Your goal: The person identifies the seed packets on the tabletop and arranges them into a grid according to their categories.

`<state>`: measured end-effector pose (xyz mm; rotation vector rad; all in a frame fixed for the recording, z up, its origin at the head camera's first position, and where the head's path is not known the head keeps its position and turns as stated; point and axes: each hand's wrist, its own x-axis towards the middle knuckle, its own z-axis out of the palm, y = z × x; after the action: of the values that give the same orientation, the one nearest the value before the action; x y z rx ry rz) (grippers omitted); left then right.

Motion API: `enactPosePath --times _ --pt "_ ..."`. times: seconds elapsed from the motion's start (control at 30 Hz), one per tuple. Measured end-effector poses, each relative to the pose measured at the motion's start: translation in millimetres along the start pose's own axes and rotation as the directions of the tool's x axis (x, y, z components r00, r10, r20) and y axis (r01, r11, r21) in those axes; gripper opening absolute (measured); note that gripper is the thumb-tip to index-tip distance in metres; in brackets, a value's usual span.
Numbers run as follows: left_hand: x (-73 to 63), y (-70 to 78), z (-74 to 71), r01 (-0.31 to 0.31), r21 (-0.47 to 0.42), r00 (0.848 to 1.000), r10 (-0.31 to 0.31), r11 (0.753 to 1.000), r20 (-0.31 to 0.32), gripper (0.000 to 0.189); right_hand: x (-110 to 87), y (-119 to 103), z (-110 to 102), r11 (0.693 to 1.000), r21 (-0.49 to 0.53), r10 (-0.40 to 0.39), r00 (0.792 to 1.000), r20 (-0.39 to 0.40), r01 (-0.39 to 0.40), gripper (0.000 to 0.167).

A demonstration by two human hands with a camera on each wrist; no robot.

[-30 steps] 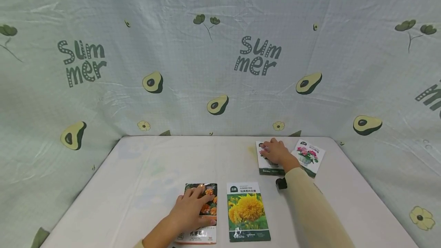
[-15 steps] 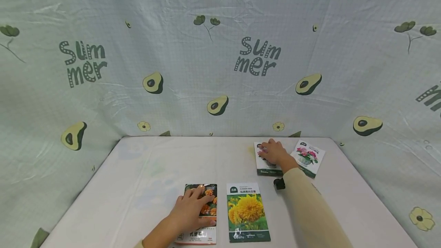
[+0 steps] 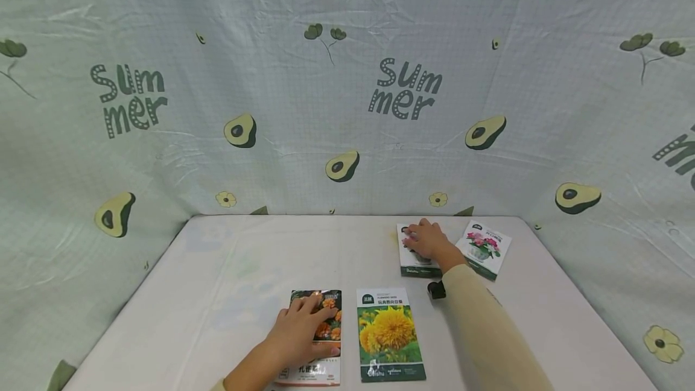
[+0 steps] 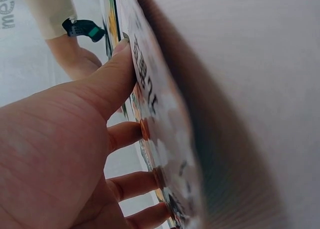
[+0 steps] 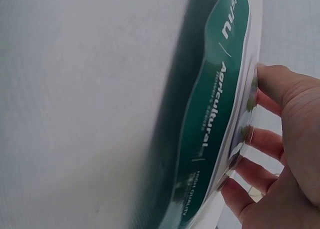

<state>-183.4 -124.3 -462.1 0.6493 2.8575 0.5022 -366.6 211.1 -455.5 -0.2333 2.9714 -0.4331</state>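
Observation:
My left hand (image 3: 301, 330) rests with spread fingers on a seed packet with orange flowers (image 3: 329, 367). In the left wrist view its thumb and fingertips (image 4: 142, 181) touch the printed face of that packet. Further back, my right hand (image 3: 431, 241) presses its fingertips on a white seed packet with a green bottom band (image 3: 419, 271); the hand covers much of its picture. The right wrist view has the green band (image 5: 212, 114) close up, with thumb and fingers (image 5: 262, 144) on the packet's face. Between the hands lies a yellow sunflower seed packet (image 3: 392, 336).
A second white packet with pink potted flowers (image 3: 484, 246) lies tilted at the back right, partly behind the right wrist. Everything lies on a white table (image 3: 228, 294). A patterned curtain (image 3: 304, 89) stands behind its back edge.
My right hand has slid the white packet a little to the left, widening the gap to the tilted packet. The left hand and the packet under it stay in place.

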Motion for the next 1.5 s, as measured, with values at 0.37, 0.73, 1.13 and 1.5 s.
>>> enactPosePath --times 0.37,0.73,1.13,1.5 --pt "-0.8 0.0 -0.8 -0.005 -0.007 1.000 0.005 1.000 -0.001 0.069 2.1 -7.6 3.0 1.000 0.006 0.021 1.000 0.000 -0.021 0.047" --pt "-0.1 0.4 -1.2 -0.001 -0.007 1.000 0.001 1.000 0.005 0.070 -1.1 -16.0 2.7 1.000 0.009 0.012 1.000 -0.013 -0.012 0.046" --pt "1.0 -0.3 -0.7 -0.001 -0.001 1.000 0.001 1.000 0.011 0.070 4.2 -19.3 9.1 1.000 -0.004 0.015 1.000 -0.026 -0.015 0.046" --pt "-0.2 0.8 -1.6 0.001 -0.001 1.000 -0.001 1.000 0.012 0.069 6.5 -22.2 12.2 1.000 -0.017 -0.006 0.999 -0.034 0.005 0.041"
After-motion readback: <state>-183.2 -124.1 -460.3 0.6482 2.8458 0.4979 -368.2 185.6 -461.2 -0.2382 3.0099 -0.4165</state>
